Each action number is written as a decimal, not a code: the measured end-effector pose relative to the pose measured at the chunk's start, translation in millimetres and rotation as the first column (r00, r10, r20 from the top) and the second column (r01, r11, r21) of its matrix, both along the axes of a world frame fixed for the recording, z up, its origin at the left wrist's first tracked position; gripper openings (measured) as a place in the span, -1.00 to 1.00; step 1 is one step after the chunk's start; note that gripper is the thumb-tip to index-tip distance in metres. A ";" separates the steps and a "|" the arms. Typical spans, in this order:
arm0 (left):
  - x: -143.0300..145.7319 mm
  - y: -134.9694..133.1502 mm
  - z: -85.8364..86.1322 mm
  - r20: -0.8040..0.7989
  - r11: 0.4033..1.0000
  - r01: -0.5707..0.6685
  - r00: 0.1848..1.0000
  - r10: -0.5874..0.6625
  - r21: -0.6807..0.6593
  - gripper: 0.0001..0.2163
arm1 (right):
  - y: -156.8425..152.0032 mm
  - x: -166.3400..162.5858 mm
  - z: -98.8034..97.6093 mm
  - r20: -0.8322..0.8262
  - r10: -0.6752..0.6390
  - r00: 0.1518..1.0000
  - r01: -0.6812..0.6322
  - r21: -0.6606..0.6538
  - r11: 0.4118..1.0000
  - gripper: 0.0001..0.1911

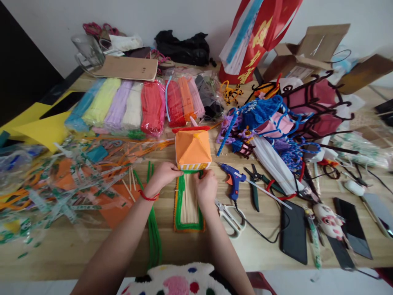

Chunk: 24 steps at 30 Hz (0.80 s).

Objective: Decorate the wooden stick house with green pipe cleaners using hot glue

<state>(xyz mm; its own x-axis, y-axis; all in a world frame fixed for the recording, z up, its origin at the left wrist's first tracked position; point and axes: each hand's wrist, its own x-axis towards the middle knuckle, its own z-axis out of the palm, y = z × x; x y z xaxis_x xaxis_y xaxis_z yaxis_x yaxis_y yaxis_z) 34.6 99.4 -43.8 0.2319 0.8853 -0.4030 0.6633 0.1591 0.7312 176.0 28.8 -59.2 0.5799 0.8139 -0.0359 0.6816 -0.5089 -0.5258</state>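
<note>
A small craft house with an orange paper roof (193, 149) stands at the far end of a base of wooden sticks (188, 199) edged in green and orange pipe cleaner. My left hand (162, 176) pinches the house's lower left corner, fingers closed; a red band circles its wrist. My right hand (205, 187) is closed at the lower right corner, pressing green pipe cleaner where the house meets the base. Loose green pipe cleaners (154, 229) lie left of the base.
A blue glue gun (232, 179), pliers (254, 186) and scissors (229, 216) lie right of the base. Bagged coloured pipe cleaners (135, 104) line the back. Plastic wrappers (46, 192) litter the left. Pipe-cleaner lanterns (276, 123) and phones (294, 233) fill the right.
</note>
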 end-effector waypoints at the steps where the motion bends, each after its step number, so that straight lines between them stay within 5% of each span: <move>1: 0.4 -0.4 0.1 -0.001 1.000 0.000 1.000 0.000 0.000 -0.79 | 0.5 0.0 0.1 -0.006 -0.005 1.000 0.005 -0.003 1.000 -0.86; 16: 1.2 -2.6 -5.2 -0.001 0.999 -0.014 1.000 0.014 0.031 -0.79 | 5.4 3.0 5.8 -0.185 -0.085 0.979 0.083 -0.020 0.996 -0.84; 24: 2.0 -4.5 -5.5 -0.002 0.999 -0.022 1.000 0.023 0.048 -0.80 | 8.3 14.0 5.1 -0.419 -0.081 0.904 0.071 -0.040 0.997 -0.83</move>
<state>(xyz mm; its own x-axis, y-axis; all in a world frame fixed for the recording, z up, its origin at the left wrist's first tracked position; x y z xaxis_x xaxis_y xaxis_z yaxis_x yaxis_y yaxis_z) 36.6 94.9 -49.3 0.2108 0.9085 -0.3607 0.6618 0.1389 0.7367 190.0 37.1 -54.0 0.5673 0.7637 -0.3081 0.3587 -0.5659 -0.7423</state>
